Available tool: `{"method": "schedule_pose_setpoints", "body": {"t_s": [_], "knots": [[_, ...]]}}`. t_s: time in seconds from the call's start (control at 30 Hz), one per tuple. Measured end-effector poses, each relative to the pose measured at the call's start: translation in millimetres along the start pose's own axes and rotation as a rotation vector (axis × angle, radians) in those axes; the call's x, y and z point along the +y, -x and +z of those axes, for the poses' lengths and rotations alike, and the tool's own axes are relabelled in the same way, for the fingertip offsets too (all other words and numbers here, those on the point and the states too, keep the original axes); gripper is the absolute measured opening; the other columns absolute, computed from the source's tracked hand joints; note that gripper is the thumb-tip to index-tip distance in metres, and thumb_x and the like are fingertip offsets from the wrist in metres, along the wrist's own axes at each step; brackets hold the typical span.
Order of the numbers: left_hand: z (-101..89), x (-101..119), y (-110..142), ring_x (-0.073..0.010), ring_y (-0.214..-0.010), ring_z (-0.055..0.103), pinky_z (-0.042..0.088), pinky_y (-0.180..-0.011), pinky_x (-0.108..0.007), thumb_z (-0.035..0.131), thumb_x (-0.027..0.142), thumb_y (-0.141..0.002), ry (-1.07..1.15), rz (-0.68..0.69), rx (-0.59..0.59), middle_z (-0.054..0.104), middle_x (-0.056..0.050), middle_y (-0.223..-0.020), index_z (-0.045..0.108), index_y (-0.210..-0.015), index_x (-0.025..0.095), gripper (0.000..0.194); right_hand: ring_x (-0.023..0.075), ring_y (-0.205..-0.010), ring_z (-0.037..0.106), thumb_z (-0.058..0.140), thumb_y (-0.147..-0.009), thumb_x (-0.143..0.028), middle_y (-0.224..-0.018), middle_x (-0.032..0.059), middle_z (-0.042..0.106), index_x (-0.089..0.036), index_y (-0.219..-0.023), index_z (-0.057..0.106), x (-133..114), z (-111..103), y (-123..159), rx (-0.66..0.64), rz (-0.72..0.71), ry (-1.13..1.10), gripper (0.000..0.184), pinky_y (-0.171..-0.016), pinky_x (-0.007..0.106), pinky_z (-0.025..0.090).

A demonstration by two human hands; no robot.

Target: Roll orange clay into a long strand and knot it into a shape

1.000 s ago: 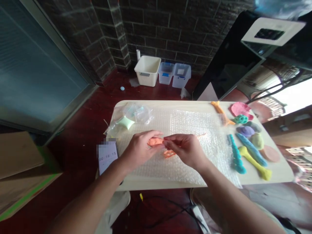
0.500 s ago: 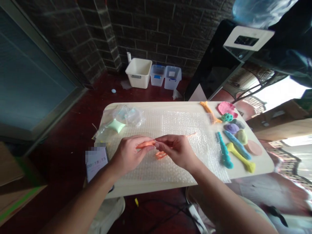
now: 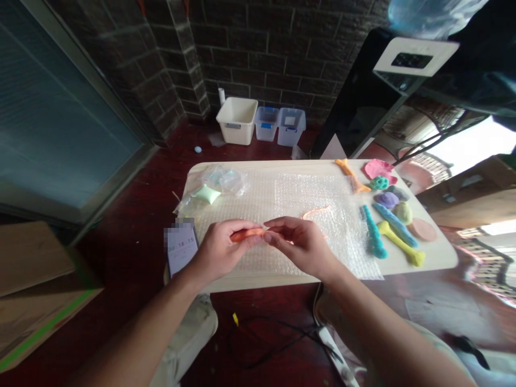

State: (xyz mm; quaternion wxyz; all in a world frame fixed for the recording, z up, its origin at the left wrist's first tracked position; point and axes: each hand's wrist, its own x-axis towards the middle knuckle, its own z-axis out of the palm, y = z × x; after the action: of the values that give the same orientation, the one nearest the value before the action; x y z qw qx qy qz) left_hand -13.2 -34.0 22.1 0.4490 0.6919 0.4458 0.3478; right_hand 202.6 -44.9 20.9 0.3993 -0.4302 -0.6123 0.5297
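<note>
An elongated piece of orange modelling clay (image 3: 246, 234) lies in my left hand (image 3: 224, 246), held between thumb and fingers. My right hand (image 3: 298, 244) pinches the clay's right end with thumb and fingertips. Both hands are above a sheet of bubble wrap (image 3: 258, 199) on the pale table (image 3: 229, 283). Beyond my right hand, a thin orange clay strand (image 3: 316, 210) curves over the wrap. More orange clay is mostly hidden behind that hand.
Several shaped clay pieces lie at the right, among them a yellow bone shape (image 3: 401, 244), a turquoise strip (image 3: 373, 232) and a pink piece (image 3: 379, 171). At the left are a pale green packet (image 3: 207, 194), clear plastic bags (image 3: 226, 180) and a phone (image 3: 181, 250). Bins (image 3: 237, 134) stand by the wall.
The view has shifted. Both hands stay together on the orange clay, which looks longer and slimmer than a second ago. The loose orange strands below the right hand are now mostly covered.
</note>
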Motion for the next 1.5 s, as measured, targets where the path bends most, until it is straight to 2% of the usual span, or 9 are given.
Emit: {"method": "schedule_pose_setpoints", "body": {"t_s": [0.2,0.27,0.37,0.5,0.83,1.0,1.17,1.33,1.5], "knots": [[-1.2,2,-2,-0.0195,-0.089,0.074,0.058,-0.079,-0.029,0.072,0.026,-0.094,-0.234,0.16,0.078,0.08,-0.007,-0.098,0.078,-0.102,0.018,0.013,0.0133,-0.065,0.067,0.078,-0.09,-0.042,-0.075,0.0055,0.077,-0.015,-0.102,0.083,1,0,-10,-0.034,0.084,-0.039,0.031,-0.057,0.024,0.051],[-2.3,-2,-8,-0.0214,-0.096,0.074,0.058,-0.086,-0.031,0.077,0.025,-0.089,-0.237,0.164,0.099,0.079,-0.008,-0.105,0.076,-0.108,0.017,0.021,0.0135,-0.063,0.066,0.081,-0.087,-0.042,-0.072,0.0053,0.076,-0.014,-0.1,0.083,2,-1,-16,-0.019,0.101,-0.065,0.031,-0.055,0.024,0.051],[-5.3,-8,-15,-0.0231,-0.102,0.075,0.059,-0.089,-0.032,0.079,0.032,-0.087,-0.132,0.067,0.018,0.079,-0.008,-0.113,0.074,-0.118,0.019,0.034,0.0148,-0.067,0.068,0.08,-0.087,-0.038,-0.079,0.007,0.079,-0.014,-0.097,0.083,4,-4,-22,-0.012,0.082,-0.057,0.026,-0.06,0.026,0.053],[-8.5,-11,-21,-0.0208,-0.091,0.076,0.059,-0.079,-0.03,0.068,0.037,-0.097,-0.029,-0.019,-0.101,0.082,-0.006,-0.102,0.078,-0.109,0.019,0.023,0.0167,-0.077,0.072,0.079,-0.089,-0.033,-0.088,0.0079,0.08,-0.016,-0.097,0.081,7,-9,-25,-0.051,0.052,-0.02,0.019,-0.07,0.029,0.057],[0.6,-8,-27,-0.0188,-0.084,0.074,0.056,-0.076,-0.028,0.071,0.021,-0.094,-0.261,0.247,0.093,0.08,-0.007,-0.093,0.078,-0.099,0.018,0.01,0.0131,-0.065,0.067,0.084,-0.083,-0.045,-0.074,0.006,0.075,-0.013,-0.093,0.081,15,-13,-36,-0.061,0.185,-0.167,0.034,-0.059,0.024,0.053],[-1.1,-8,-32,-0.0229,-0.099,0.075,0.059,-0.088,-0.032,0.075,0.03,-0.091,-0.196,0.094,0.016,0.08,-0.009,-0.111,0.074,-0.118,0.018,0.029,0.0138,-0.065,0.066,0.08,-0.087,-0.041,-0.076,0.006,0.076,-0.015,-0.092,0.082,13,-18,-40,-0.057,0.091,-0.089,0.026,-0.06,0.026,0.053],[-5.8,-9,-35,-0.0204,-0.087,0.076,0.059,-0.076,-0.027,0.066,0.037,-0.098,-0.089,-0.012,-0.076,0.081,-0.006,-0.098,0.078,-0.105,0.018,0.024,0.0179,-0.08,0.073,0.073,-0.093,-0.03,-0.092,0.0068,0.082,-0.018,-0.1,0.082,10,-20,-43,-0.089,-0.014,0.099,0.017,-0.074,0.031,0.058],[-4.8,-1,-31,-0.0182,-0.086,0.075,0.058,-0.079,-0.026,0.073,0.026,-0.095,-0.213,0.104,0.06,0.081,-0.006,-0.097,0.079,-0.101,0.018,0.012,0.0181,-0.077,0.074,0.077,-0.09,-0.035,-0.096,0.0098,0.081,-0.014,-0.112,0.076,7,-19,-45,-0.094,0.059,-0.014,0.031,-0.067,0.029,0.058],[0.0,3,-26,-0.0186,-0.089,0.075,0.058,-0.08,-0.027,0.07,0.019,-0.095,-0.342,0.224,0.079,0.079,-0.006,-0.098,0.075,-0.104,0.018,0.01,0.0155,-0.07,0.069,0.075,-0.092,-0.043,-0.084,0.0073,0.079,-0.014,-0.11,0.082,4,-22,-40,-0.139,0.104,-0.03,0.034,-0.062,0.028,0.054]]}}
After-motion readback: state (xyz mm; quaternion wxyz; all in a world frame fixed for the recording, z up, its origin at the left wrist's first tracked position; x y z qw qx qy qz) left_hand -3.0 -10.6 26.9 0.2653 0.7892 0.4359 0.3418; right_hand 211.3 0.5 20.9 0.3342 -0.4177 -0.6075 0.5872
